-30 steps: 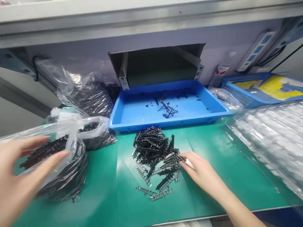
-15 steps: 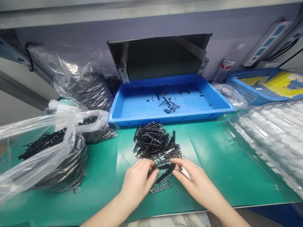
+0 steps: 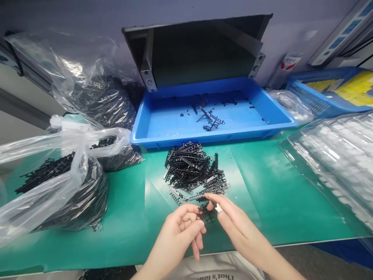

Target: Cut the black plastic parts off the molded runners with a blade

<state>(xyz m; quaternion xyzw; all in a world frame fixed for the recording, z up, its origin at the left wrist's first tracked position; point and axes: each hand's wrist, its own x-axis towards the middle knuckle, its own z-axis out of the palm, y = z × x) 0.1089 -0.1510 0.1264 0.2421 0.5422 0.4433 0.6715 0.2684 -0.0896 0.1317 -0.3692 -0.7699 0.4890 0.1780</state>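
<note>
A heap of black plastic strips (image 3: 189, 165), ladder-like with rows of small rings, lies on the green table in front of me. My left hand (image 3: 182, 229) is nearest its front edge, thumb and forefinger closing on a black plastic strip (image 3: 202, 210). Opposite it, my right hand (image 3: 233, 217) is closed, its fingertips over the same dark parts. A slim white object (image 3: 218, 208) shows between the right thumb and forefinger; its kind cannot be made out. More strips under the hands are partly hidden.
Behind the heap stands a blue tray (image 3: 214, 137) with a few black pieces inside. Plastic bags (image 3: 78, 194) of black strips stand at left. Clear plastic trays (image 3: 335, 163) are stacked at right, below a blue basket (image 3: 309, 103). A dark opening (image 3: 201, 54) is in the back wall.
The view has tilted down and closer. My hands have drawn nearer each other and toward me, and the left fingers have curled in. Some strips at the heap's front now lie uncovered.
</note>
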